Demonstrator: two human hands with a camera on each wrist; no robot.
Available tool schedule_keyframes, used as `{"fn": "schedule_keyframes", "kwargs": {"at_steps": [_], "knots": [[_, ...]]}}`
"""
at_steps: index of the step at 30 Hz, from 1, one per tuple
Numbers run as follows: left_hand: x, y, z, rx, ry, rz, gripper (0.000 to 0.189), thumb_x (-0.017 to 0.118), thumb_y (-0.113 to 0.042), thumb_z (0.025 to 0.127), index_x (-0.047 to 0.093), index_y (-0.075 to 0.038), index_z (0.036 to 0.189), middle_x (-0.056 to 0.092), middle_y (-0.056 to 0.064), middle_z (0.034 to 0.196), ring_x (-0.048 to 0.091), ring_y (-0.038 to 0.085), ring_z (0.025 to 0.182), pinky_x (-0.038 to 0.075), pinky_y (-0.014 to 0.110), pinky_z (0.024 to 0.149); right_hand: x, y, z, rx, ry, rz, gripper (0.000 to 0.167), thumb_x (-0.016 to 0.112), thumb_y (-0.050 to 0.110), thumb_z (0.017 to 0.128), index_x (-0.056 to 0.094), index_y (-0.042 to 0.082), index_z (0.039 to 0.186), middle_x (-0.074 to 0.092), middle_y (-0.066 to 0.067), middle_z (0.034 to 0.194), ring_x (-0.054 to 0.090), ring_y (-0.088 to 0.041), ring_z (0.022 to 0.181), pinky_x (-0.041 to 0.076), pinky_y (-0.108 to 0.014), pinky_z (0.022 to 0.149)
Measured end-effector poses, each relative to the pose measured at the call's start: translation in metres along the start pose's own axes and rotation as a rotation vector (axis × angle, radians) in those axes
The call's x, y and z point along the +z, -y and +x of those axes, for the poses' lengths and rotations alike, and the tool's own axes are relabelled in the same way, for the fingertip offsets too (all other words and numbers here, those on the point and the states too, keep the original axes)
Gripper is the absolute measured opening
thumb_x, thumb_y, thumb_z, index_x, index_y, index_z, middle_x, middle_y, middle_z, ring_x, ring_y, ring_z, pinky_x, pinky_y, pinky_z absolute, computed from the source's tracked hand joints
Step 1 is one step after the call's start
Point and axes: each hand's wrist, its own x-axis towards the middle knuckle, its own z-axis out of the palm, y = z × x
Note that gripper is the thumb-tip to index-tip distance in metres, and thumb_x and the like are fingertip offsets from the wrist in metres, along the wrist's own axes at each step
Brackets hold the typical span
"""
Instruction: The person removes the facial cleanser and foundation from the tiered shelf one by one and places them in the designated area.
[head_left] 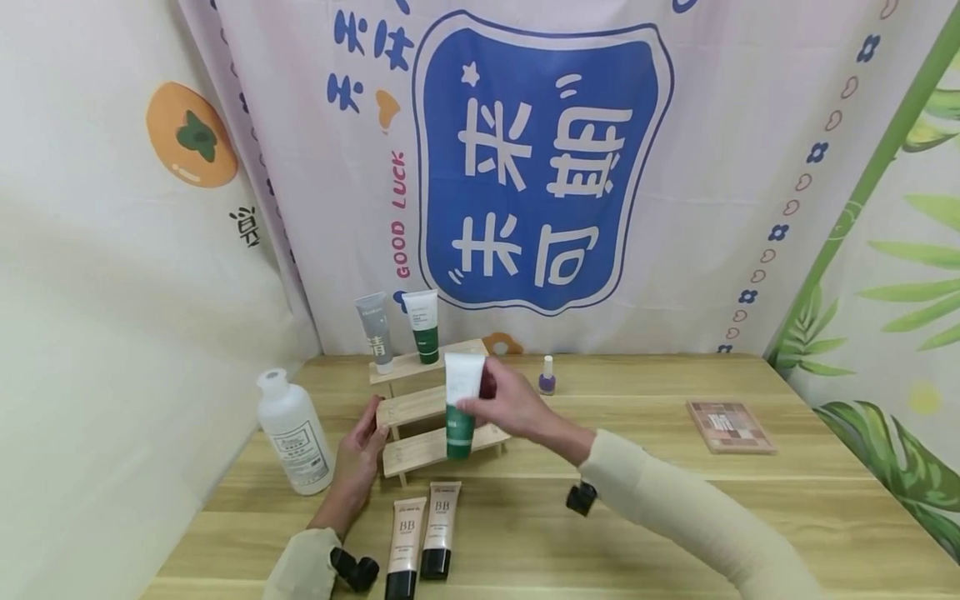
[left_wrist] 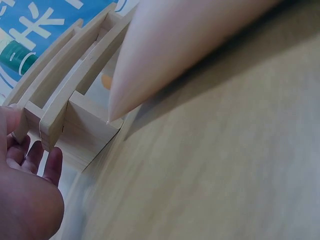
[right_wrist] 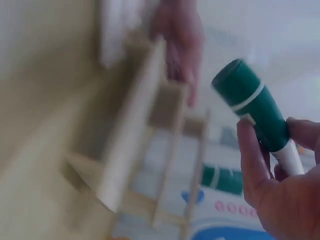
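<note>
the right hand (head_left: 507, 400) is clamped on a green-and-white tube (head_left: 457, 427) — thumb against fingers, the green cap pointing down, in front of the wooden stand (head_left: 412, 407). left of that grip, the left hand (head_left: 362, 448) holds the stand's end between thumb and fingers. behind the grip, upright on the top step, are a grey tube (head_left: 374, 332) and a second green-and-white tube (head_left: 422, 320). nearer the person than the grip lie two bb tubes (head_left: 407, 537) — a purple bottle (head_left: 547, 382) stands to its right.
</note>
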Motion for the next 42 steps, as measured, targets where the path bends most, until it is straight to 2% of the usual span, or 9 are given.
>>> {"fn": "schedule_keyframes", "kwargs": {"at_steps": [6, 10, 14, 22, 25, 31, 39, 42], "knots": [[-0.002, 0.000, 0.000, -0.015, 0.001, -0.011, 0.059, 0.048, -0.013, 0.103, 0.021, -0.015, 0.156, 0.020, 0.000, 0.162, 0.019, 0.019, 0.148, 0.024, 0.012, 0.113, 0.013, -0.021, -0.039, 0.142, 0.111, 0.180, 0.066, 0.075, 0.003, 0.084, 0.036, 0.001, 0.136, 0.062, -0.020, 0.098, 0.068, -0.028, 0.083, 0.062, -0.048, 0.067], [-0.002, 0.000, 0.000, -0.020, -0.008, 0.000, 0.059, 0.049, -0.014, 0.103, 0.022, -0.015, 0.156, 0.020, 0.001, 0.162, 0.019, 0.020, 0.148, 0.024, 0.012, 0.112, 0.021, -0.036, -0.053, 0.179, 0.150, 0.105, 0.069, 0.076, 0.001, 0.082, 0.035, -0.003, 0.138, 0.066, -0.016, 0.088, 0.068, -0.024, 0.071, 0.061, -0.049, 0.063], [-0.002, 0.001, 0.002, -0.029, -0.010, 0.006, 0.059, 0.049, -0.015, 0.103, 0.022, -0.013, 0.156, 0.020, -0.001, 0.162, 0.019, 0.018, 0.148, 0.024, 0.010, 0.111, 0.027, -0.048, -0.061, 0.224, 0.174, 0.028, 0.063, 0.077, 0.002, 0.082, 0.038, -0.008, 0.131, 0.065, -0.013, 0.082, 0.068, -0.023, 0.064, 0.062, -0.042, 0.057], [-0.004, -0.005, 0.001, -0.032, 0.013, -0.010, 0.059, 0.048, -0.012, 0.104, 0.021, -0.012, 0.156, 0.019, 0.000, 0.162, 0.018, 0.018, 0.148, 0.025, 0.012, 0.112, 0.038, -0.056, -0.063, 0.298, 0.205, 0.039, 0.050, 0.076, -0.004, 0.080, 0.041, -0.005, 0.116, 0.064, -0.016, 0.079, 0.067, -0.026, 0.061, 0.061, -0.036, 0.052], [-0.004, -0.004, 0.001, -0.030, 0.010, -0.010, 0.058, 0.048, -0.012, 0.104, 0.022, -0.012, 0.156, 0.020, -0.001, 0.161, 0.018, 0.018, 0.148, 0.025, 0.011, 0.111, 0.040, -0.059, -0.064, 0.311, 0.209, 0.005, 0.050, 0.077, 0.000, 0.080, 0.042, -0.005, 0.116, 0.063, -0.015, 0.078, 0.066, -0.025, 0.056, 0.060, -0.035, 0.050], [-0.002, 0.002, 0.002, -0.007, 0.006, -0.007, 0.060, 0.050, -0.016, 0.103, 0.021, -0.008, 0.156, 0.019, 0.007, 0.162, 0.019, 0.025, 0.148, 0.027, 0.011, 0.110, 0.040, -0.060, -0.062, 0.341, 0.231, -0.081, 0.049, 0.077, 0.007, 0.083, 0.044, -0.007, 0.118, 0.066, -0.013, 0.066, 0.063, -0.021, 0.043, 0.058, -0.035, 0.045], [-0.002, 0.002, 0.002, -0.027, 0.001, -0.008, 0.059, 0.049, -0.017, 0.104, 0.022, -0.009, 0.156, 0.019, 0.003, 0.163, 0.020, 0.017, 0.148, 0.027, 0.012, 0.111, 0.042, -0.061, -0.057, 0.345, 0.240, -0.129, 0.052, 0.075, 0.010, 0.086, 0.045, -0.012, 0.123, 0.066, -0.014, 0.061, 0.064, -0.021, 0.044, 0.058, -0.035, 0.045], [-0.003, 0.002, 0.002, -0.033, 0.005, -0.009, 0.059, 0.049, -0.017, 0.104, 0.022, -0.009, 0.156, 0.019, 0.003, 0.163, 0.019, 0.018, 0.148, 0.027, 0.012, 0.111, 0.043, -0.063, -0.055, 0.348, 0.250, -0.132, 0.048, 0.075, 0.011, 0.086, 0.048, -0.012, 0.118, 0.066, -0.015, 0.061, 0.063, -0.021, 0.043, 0.058, -0.034, 0.044]]}}
